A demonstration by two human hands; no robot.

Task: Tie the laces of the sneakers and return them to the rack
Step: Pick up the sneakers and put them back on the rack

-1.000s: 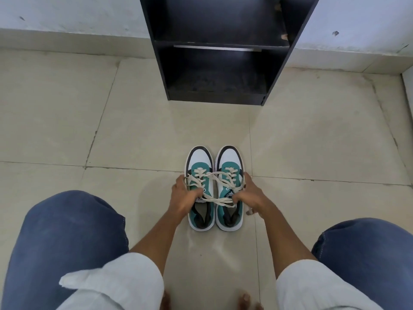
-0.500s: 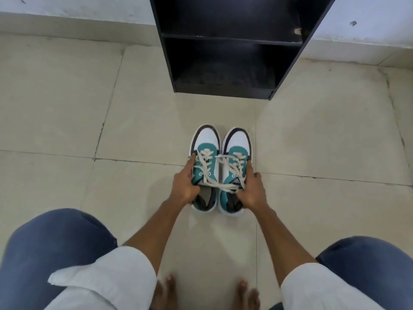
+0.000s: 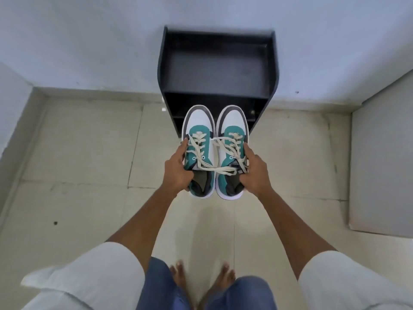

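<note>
Two teal, white and grey sneakers are held side by side in the air, toes pointing away from me. My left hand (image 3: pixel 177 173) grips the outer side of the left sneaker (image 3: pixel 198 139). My right hand (image 3: pixel 253 173) grips the outer side of the right sneaker (image 3: pixel 232 139). Cream laces (image 3: pixel 218 170) cross both shoes and run from one shoe to the other near the tongues. The black rack (image 3: pixel 218 63) stands just beyond the toes, against the wall, its top shelf bare.
The floor (image 3: pixel 78 153) is pale tile. A white wall (image 3: pixel 89 41) runs behind the rack and a wall block (image 3: pixel 382 164) juts in at the right. My bare feet (image 3: pixel 201 278) stand below the shoes.
Both hands lifted the pair off the floor and carried it up toward the rack. My viewpoint rose from a crouch to standing, so the rack's top shelf now shows.
</note>
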